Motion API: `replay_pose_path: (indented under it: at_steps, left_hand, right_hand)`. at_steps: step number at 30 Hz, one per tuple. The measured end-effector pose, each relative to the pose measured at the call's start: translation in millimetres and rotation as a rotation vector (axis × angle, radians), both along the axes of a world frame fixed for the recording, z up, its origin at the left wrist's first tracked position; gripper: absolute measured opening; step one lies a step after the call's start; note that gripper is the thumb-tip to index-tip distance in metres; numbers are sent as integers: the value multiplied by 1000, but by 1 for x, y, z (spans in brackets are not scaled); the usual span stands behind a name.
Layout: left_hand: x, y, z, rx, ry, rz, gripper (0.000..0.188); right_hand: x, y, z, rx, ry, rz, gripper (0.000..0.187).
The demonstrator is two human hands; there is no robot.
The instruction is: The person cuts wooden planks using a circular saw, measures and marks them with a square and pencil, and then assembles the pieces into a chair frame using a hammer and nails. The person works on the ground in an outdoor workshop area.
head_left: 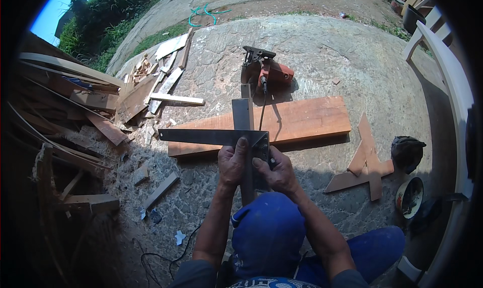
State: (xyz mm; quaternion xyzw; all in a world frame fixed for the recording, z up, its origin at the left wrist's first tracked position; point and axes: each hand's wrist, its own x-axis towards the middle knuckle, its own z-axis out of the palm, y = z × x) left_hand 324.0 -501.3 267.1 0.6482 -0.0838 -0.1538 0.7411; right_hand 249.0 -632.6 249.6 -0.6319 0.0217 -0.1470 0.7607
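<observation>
A long narrow wooden batten (242,116) points away from me, lying across a thick reddish plank (307,118) on the ground. Over the batten lies a dark try square (201,136), its blade reaching left and its stock toward me. My left hand (233,163) is closed round the batten just below the blade, thumb up against it. My right hand (276,171) grips the square's stock at the batten's right side. Beyond the plank rests a red circular saw (274,72), its cord running back toward the batten.
Offcuts (166,79) and wood shavings lie at the left, beside stacked boards (95,99). To the right are a crossed wooden piece (366,159), a black bag (408,153), a bowl (410,197) and a pale curved frame (448,71). A black cable (171,262) loops at lower left.
</observation>
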Motion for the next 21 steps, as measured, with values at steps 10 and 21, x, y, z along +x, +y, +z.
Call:
replay_pose_path:
  at_steps: [10,21]
  left_hand:
    - [7,13,17,316,-128,16,42]
    - [-4,-5,43,345,-177,-28,40]
  right_hand:
    - [1,-99,59,30,-71,-207,45]
    - [25,-100,71,-122,-103,202,21]
